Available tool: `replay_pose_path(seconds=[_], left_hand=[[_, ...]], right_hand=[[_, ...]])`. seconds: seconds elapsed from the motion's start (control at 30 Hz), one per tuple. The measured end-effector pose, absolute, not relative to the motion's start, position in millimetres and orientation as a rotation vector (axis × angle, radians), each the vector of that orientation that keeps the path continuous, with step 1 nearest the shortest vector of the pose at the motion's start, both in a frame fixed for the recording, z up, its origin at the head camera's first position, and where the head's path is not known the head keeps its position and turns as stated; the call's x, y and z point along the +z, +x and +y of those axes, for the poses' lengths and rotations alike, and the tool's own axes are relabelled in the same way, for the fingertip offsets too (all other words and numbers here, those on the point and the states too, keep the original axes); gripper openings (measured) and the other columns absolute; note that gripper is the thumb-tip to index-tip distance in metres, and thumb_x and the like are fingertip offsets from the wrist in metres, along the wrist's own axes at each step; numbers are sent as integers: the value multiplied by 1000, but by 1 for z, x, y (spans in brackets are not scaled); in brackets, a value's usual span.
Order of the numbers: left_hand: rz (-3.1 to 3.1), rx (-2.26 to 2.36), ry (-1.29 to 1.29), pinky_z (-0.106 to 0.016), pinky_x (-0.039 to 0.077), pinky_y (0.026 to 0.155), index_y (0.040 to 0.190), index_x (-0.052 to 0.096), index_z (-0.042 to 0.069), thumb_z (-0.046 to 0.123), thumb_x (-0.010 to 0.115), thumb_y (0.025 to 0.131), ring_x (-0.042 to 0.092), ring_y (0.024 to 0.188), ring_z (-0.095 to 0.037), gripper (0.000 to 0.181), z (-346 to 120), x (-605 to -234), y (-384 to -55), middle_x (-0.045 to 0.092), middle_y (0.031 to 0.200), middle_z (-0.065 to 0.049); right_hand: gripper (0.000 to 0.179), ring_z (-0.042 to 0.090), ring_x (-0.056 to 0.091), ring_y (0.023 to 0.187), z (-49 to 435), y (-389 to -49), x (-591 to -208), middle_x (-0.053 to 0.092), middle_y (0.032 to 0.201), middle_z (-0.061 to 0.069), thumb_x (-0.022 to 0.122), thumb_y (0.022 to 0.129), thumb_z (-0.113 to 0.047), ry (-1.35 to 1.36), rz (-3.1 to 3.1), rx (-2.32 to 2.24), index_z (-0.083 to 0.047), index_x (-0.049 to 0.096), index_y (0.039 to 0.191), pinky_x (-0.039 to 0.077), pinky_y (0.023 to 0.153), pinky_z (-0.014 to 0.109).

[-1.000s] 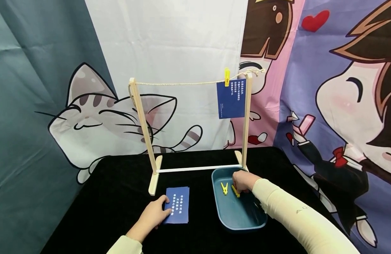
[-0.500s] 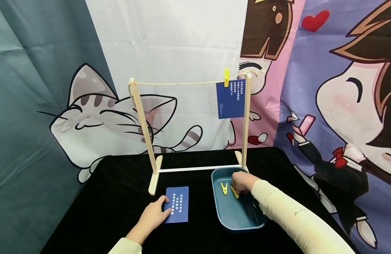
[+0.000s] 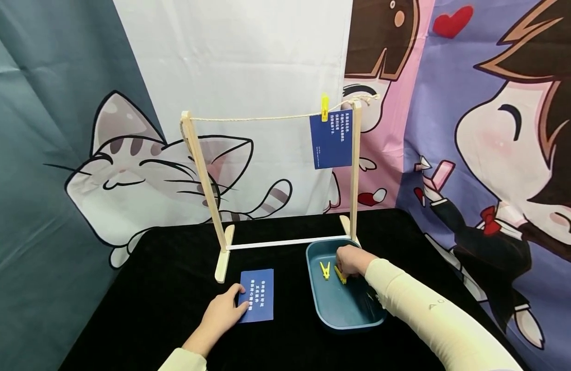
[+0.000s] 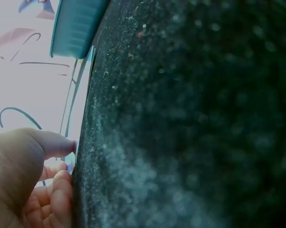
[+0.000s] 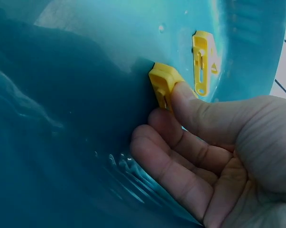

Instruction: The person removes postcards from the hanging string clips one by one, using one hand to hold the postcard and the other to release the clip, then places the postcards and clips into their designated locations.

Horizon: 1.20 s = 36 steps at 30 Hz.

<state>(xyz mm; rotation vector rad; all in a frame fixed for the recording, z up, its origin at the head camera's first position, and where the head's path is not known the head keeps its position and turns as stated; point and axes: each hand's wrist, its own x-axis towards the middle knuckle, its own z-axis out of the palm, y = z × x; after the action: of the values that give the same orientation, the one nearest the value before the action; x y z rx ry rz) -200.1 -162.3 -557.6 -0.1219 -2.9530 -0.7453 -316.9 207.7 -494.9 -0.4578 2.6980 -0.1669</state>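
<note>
My right hand (image 3: 352, 261) reaches into a blue-green plastic tub (image 3: 347, 314). Between thumb and forefinger it pinches a yellow clothespin (image 5: 162, 83), low against the tub's floor; the other fingers curl beneath. A second yellow clothespin (image 5: 202, 61) lies apart from the hand, also in the tub. On the black cloth, my left hand (image 3: 222, 312) holds the left edge of a blue card (image 3: 262, 296) with white writing. Its thumb and forefinger lie at that edge, and in the left wrist view the thumb (image 4: 59, 144) meets the card while the other fingers curl close by.
Behind stands a wooden frame (image 3: 204, 180) with a string (image 3: 257, 119) across its top and a white bar (image 3: 285, 242) below. A yellow clothespin (image 3: 324, 107) holds another blue card (image 3: 332, 141) on the string's right end. Printed curtains (image 3: 248, 56) hang behind the black table (image 3: 174, 288).
The whole head view has shifted slightly. Card edges that stuck out below the top blue card a second ago no longer show. Both hands stay in nearly the same places.
</note>
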Motion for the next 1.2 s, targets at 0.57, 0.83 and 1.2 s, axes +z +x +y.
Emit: replay_pose_path(seconds=[0.57, 0.83, 1.2], left_hand=[[-2902, -765, -154, -32, 36, 51, 108, 64, 16, 27, 77, 84, 41, 51, -11, 29, -162, -554, -206, 43, 59, 7], [-2906, -761, -131, -32, 35, 50, 110, 63, 18, 28, 75, 86, 41, 51, -12, 29, -162, -555, -204, 42, 59, 7], [-2921, -812, -85, -32, 34, 49, 108, 60, 18, 28, 71, 88, 41, 49, -12, 25, -166, -561, -201, 43, 58, 8]], right_hand=[[17, 14, 62, 52, 211, -316, -482, 64, 66, 0, 79, 82, 1, -468, 2694, -207, -10, 69, 73, 54, 56, 28], [15, 15, 64, 54, 210, -319, -482, 65, 68, 1, 76, 83, 4, -429, 2666, -228, -9, 71, 77, 55, 55, 29], [20, 18, 67, 56, 206, -317, -480, 66, 65, 6, 65, 96, -9, -350, 2626, -271, -8, 62, 76, 55, 53, 29]])
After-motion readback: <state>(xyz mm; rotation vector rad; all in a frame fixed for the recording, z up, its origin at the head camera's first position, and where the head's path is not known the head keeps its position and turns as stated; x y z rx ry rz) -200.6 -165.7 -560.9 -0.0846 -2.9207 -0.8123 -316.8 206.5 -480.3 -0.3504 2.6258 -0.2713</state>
